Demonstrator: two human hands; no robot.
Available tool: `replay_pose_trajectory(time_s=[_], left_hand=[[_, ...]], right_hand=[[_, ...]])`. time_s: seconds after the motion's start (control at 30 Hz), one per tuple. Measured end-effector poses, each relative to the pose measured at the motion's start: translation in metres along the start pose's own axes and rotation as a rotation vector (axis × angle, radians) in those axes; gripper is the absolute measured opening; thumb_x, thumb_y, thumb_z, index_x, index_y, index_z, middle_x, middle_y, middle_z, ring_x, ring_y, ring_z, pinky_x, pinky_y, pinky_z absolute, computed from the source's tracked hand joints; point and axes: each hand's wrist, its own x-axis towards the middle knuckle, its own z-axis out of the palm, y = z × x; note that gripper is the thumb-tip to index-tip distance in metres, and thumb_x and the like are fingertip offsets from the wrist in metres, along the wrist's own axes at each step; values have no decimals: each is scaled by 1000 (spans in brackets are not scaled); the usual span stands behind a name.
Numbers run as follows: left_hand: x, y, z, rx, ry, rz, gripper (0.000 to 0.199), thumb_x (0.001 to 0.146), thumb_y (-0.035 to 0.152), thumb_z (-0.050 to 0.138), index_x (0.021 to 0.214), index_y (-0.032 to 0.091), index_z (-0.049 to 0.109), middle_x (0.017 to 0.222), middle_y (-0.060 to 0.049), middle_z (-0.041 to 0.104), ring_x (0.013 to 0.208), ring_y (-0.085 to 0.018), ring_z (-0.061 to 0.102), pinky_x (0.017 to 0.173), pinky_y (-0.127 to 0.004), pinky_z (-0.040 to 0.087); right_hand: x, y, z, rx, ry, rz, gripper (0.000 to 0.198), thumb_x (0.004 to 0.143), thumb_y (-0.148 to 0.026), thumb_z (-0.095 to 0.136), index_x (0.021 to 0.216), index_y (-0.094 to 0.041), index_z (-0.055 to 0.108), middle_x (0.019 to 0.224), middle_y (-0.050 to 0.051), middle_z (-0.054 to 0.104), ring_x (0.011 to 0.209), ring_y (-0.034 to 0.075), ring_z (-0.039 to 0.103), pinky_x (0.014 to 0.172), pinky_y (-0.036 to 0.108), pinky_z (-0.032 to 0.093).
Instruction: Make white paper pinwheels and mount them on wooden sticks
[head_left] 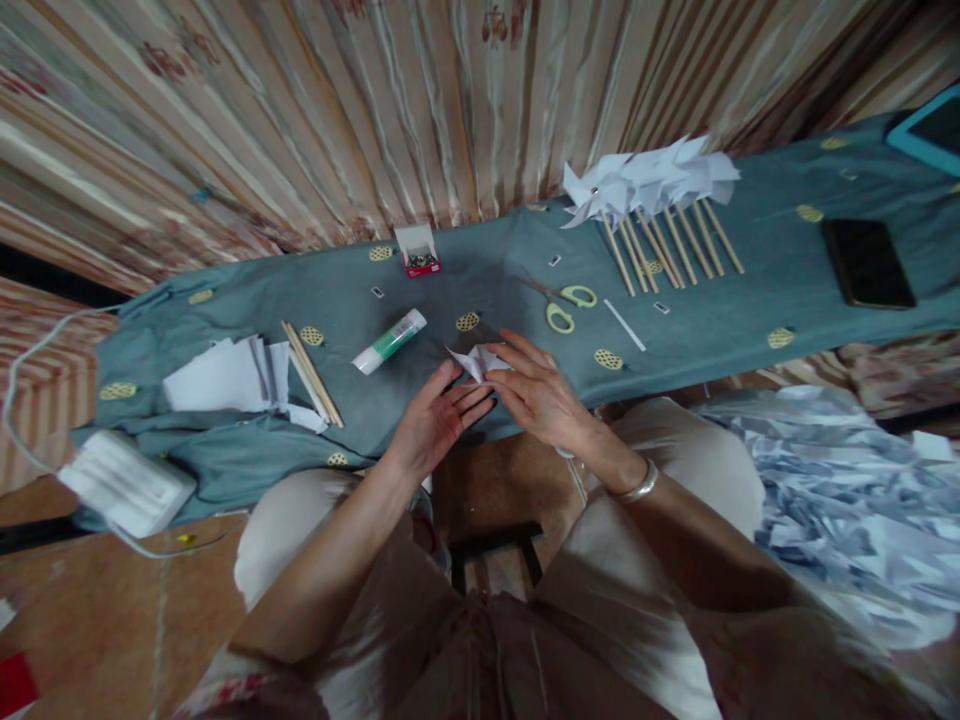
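Note:
A small folded white paper pinwheel sits between my two hands near the front edge of the table. My left hand, palm turned up, steadies it from the left with thumb and fingertips. From the right, my right hand has its fingers closed over the paper; part of it is hidden beneath them. Just beyond lie a glue stick with a green label and green-handled scissors. A small open box of metal pins stands farther back.
Finished pinwheels on sticks lie at the back right, near a black phone. At left are stacked paper sheets, wooden sticks and a white box with a cable. A heap of folded paper is beside my right knee.

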Motion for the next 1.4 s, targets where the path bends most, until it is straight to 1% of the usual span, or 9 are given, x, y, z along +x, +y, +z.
replay_pose_trajectory(time_s=[0.07, 0.13, 0.27, 0.4, 0.57, 0.67, 1.0, 1.23, 1.4], left_hand=[[1, 1, 2, 15, -9, 16, 37, 74, 49, 77, 94, 20, 68, 94, -7, 73, 95, -21, 70, 95, -37, 53], [2, 2, 5, 40, -10, 68, 33, 72, 46, 79, 92, 21, 70, 96, -5, 73, 94, -20, 69, 89, -33, 54], [5, 2, 10, 105, -10, 180, 29, 65, 38, 84, 82, 19, 71, 85, -2, 73, 83, -18, 67, 76, -27, 51], [9, 2, 12, 121, 0, 266, 29, 59, 30, 87, 79, 15, 70, 74, 0, 71, 70, -13, 62, 72, -25, 48], [11, 5, 9, 120, 30, 289, 26, 59, 25, 84, 79, 14, 71, 76, -1, 72, 67, -12, 62, 70, -24, 47], [12, 6, 7, 113, 25, 303, 23, 60, 24, 83, 77, 15, 70, 72, 0, 71, 63, -11, 61, 66, -24, 46], [23, 7, 6, 101, 21, 325, 31, 55, 24, 86, 79, 14, 70, 75, -1, 72, 66, -13, 63, 70, -26, 47], [27, 16, 7, 77, 44, 373, 29, 54, 22, 84, 77, 15, 68, 74, 0, 72, 64, -13, 63, 68, -26, 47], [31, 23, 5, 61, 62, 418, 29, 56, 21, 83, 81, 15, 68, 74, -2, 73, 71, -18, 68, 70, -29, 49]], right_hand=[[0, -4, -3, -29, 19, -23, 31, 95, -15, 44, 111, -21, 70, 144, 11, 56, 146, 29, 35, 110, 53, 40], [0, -8, -4, -59, 33, -44, 32, 96, -14, 43, 115, -22, 68, 147, 10, 53, 148, 28, 32, 111, 53, 39], [2, -15, -4, -117, 38, -67, 34, 96, -14, 42, 122, -24, 63, 151, 9, 48, 150, 26, 28, 114, 52, 36], [5, -18, -2, -163, 41, -82, 35, 97, -13, 42, 125, -22, 60, 151, 12, 48, 150, 27, 28, 114, 52, 35], [6, -19, 0, -156, 31, -70, 40, 95, -14, 44, 132, -24, 56, 155, 11, 44, 151, 27, 26, 114, 54, 34], [5, -20, 2, -166, 49, -89, 39, 95, -16, 46, 132, -22, 55, 155, 12, 43, 150, 28, 27, 114, 54, 35], [9, -21, 0, -143, 95, -90, 38, 98, -33, 50, 133, -20, 55, 151, 16, 48, 148, 32, 31, 114, 57, 34], [15, -27, -1, -155, 136, -80, 40, 97, -34, 52, 134, -22, 54, 151, 15, 48, 147, 32, 33, 112, 59, 36], [20, -33, 4, -112, 151, -97, 38, 97, -33, 52, 134, -23, 53, 151, 14, 48, 148, 31, 32, 113, 58, 35]])
